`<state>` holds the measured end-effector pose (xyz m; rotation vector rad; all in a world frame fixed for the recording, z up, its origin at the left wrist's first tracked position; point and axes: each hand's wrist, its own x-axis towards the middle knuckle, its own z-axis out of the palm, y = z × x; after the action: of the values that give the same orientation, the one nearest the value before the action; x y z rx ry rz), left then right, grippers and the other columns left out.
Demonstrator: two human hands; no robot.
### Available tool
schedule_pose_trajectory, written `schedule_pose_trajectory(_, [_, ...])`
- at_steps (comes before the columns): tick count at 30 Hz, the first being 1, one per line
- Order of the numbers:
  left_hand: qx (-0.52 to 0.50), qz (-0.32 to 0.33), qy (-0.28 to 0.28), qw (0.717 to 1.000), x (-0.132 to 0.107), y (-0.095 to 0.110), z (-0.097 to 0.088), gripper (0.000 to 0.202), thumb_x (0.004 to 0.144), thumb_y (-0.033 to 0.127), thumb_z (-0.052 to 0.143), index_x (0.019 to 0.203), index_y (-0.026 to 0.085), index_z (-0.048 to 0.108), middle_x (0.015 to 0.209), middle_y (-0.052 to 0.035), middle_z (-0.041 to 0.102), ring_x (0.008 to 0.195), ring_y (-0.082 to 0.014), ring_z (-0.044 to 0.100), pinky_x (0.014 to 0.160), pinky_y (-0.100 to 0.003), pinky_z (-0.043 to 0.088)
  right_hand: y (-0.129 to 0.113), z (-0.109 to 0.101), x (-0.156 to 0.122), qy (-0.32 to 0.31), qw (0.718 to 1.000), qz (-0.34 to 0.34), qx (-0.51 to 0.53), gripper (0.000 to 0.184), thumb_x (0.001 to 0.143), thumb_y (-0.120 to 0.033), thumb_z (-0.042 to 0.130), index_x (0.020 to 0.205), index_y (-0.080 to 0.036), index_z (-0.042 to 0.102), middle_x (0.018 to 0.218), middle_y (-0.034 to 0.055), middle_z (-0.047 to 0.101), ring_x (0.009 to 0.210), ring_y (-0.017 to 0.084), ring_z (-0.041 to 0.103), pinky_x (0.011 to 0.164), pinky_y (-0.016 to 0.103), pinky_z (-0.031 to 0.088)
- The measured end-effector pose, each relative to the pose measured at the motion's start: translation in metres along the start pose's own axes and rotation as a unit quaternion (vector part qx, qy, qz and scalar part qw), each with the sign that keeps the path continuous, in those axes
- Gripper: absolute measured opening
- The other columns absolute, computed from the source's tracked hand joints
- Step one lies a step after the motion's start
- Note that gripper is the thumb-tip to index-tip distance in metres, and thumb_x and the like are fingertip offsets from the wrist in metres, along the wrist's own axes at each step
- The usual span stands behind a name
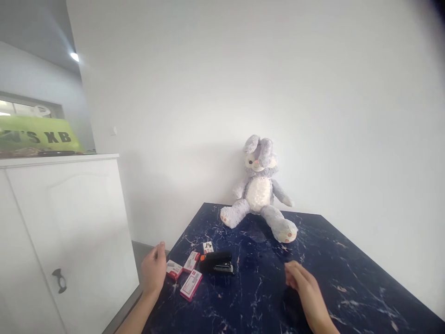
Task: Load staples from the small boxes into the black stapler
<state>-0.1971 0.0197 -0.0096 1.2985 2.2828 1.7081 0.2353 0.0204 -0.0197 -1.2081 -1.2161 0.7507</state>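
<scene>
My left hand (154,269) is loosely closed at the table's left edge, beside a small red-and-white box (174,269); nothing shows in its fingers. To the right of that box are a second red-and-white box (191,261) and a third one (191,284) nearer to me. Behind them lies a small white box (207,247) with a dark picture on it. A black stapler (216,262) with an orange piece at its left end rests beside the boxes. My right hand (301,280) hovers over the table's right half, fingers curled together, holding nothing visible.
A grey-and-white plush rabbit (259,192) sits at the back of the dark blue marbled table (257,306), against the white wall (194,116). At left stands a white cabinet (86,222) with a dark handle (60,281) and a green bag (38,133) on top.
</scene>
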Motion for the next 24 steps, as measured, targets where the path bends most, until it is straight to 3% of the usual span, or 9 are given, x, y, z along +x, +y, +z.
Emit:
schedule_pose_trajectory(3, [0.0,0.114,-0.036,0.993,-0.027,0.028,0.002,0.042,0.095,0.046,0.044,0.065,0.021,0.059,0.064,-0.0035,0.065,0.067,-0.0205,0.061,0.064,-0.027,0.044,-0.005,0.009,-0.003,-0.087,0.987,-0.022,-0.134,0.034,0.087,-0.054,0.052,0.089,-0.022,0.065,0.087,0.0014,0.069,0.08,0.02,0.064,0.074,0.028,0.05])
schedule_pose_trajectory(5, [0.005,0.238,-0.077,0.968,-0.059,0.055,0.005,0.044,0.098,0.039,0.042,0.058,0.021,0.05,0.057,-0.0008,0.055,0.058,-0.0162,0.052,0.059,-0.026,0.039,-0.007,0.011,-0.008,-0.08,0.978,-0.031,-0.19,0.039,0.089,-0.054,0.049,0.106,-0.023,0.066,0.106,0.0048,0.071,0.095,0.023,0.066,0.085,0.031,0.052])
schedule_pose_trajectory(8, [-0.02,0.363,-0.198,0.91,-0.122,0.097,0.013,0.032,0.098,0.028,0.043,0.072,0.02,0.06,0.075,-0.0038,0.064,0.073,-0.0179,0.058,0.07,-0.029,0.044,-0.01,0.009,-0.025,-0.075,0.959,-0.069,-0.266,0.046,0.092,-0.052,0.044,0.122,-0.023,0.063,0.123,0.008,0.067,0.11,0.025,0.064,0.096,0.036,0.05])
schedule_pose_trajectory(10, [-0.031,0.431,-0.294,0.853,-0.162,0.117,0.025,0.021,0.094,0.022,0.048,0.105,0.023,0.066,0.102,-0.006,0.07,0.095,-0.0215,0.061,0.088,-0.036,0.047,-0.01,0.006,-0.04,-0.092,0.935,-0.132,-0.317,0.047,0.095,-0.045,0.041,0.13,-0.022,0.059,0.132,0.0082,0.062,0.122,0.025,0.057,0.105,0.038,0.045])
schedule_pose_trajectory(11, [-0.028,0.46,-0.32,0.828,-0.18,0.123,0.033,0.029,0.092,0.02,0.05,0.117,0.024,0.064,0.114,-0.0066,0.069,0.105,-0.0239,0.06,0.096,-0.04,0.046,-0.01,0.004,-0.048,-0.103,0.919,-0.163,-0.344,0.047,0.095,-0.039,0.04,0.135,-0.021,0.057,0.137,0.008,0.059,0.129,0.025,0.052,0.109,0.039,0.042])
schedule_pose_trajectory(14, [0.034,0.412,-0.324,0.851,-0.214,0.133,0.061,0.043,0.09,0.019,0.047,0.132,0.017,0.059,0.136,-0.0111,0.061,0.127,-0.0302,0.052,0.11,-0.049,0.039,-0.01,0.002,-0.064,-0.147,0.874,-0.182,-0.427,0.052,0.092,-0.025,0.038,0.141,-0.015,0.053,0.146,0.009,0.05,0.138,0.027,0.042,0.116,0.043,0.034])
schedule_pose_trajectory(17, [0.085,0.374,-0.363,0.849,-0.223,0.137,0.081,0.048,0.094,0.021,0.04,0.138,0.012,0.054,0.146,-0.0151,0.051,0.135,-0.0322,0.046,0.114,-0.051,0.036,-0.009,0.002,-0.065,-0.191,0.845,-0.151,-0.475,0.053,0.09,-0.019,0.036,0.138,-0.012,0.056,0.146,0.0115,0.05,0.138,0.029,0.043,0.117,0.046,0.032])
schedule_pose_trajectory(20, [0.089,0.385,-0.394,0.83,-0.221,0.141,0.083,0.049,0.095,0.021,0.038,0.141,0.012,0.051,0.149,-0.0142,0.047,0.139,-0.0314,0.042,0.117,-0.051,0.033,-0.009,0.0,-0.06,-0.21,0.842,-0.153,-0.472,0.052,0.091,-0.018,0.035,0.139,-0.013,0.056,0.147,0.0108,0.049,0.139,0.027,0.042,0.117,0.043,0.031])
schedule_pose_trajectory(24, [0.085,0.392,-0.396,0.826,-0.217,0.141,0.077,0.049,0.094,0.022,0.039,0.142,0.016,0.051,0.15,-0.0124,0.047,0.139,-0.0305,0.042,0.117,-0.051,0.034,-0.01,-0.008,-0.057,-0.237,0.847,-0.163,-0.446,0.051,0.094,-0.022,0.036,0.141,-0.015,0.053,0.15,0.0091,0.046,0.141,0.025,0.038,0.119,0.041,0.028])
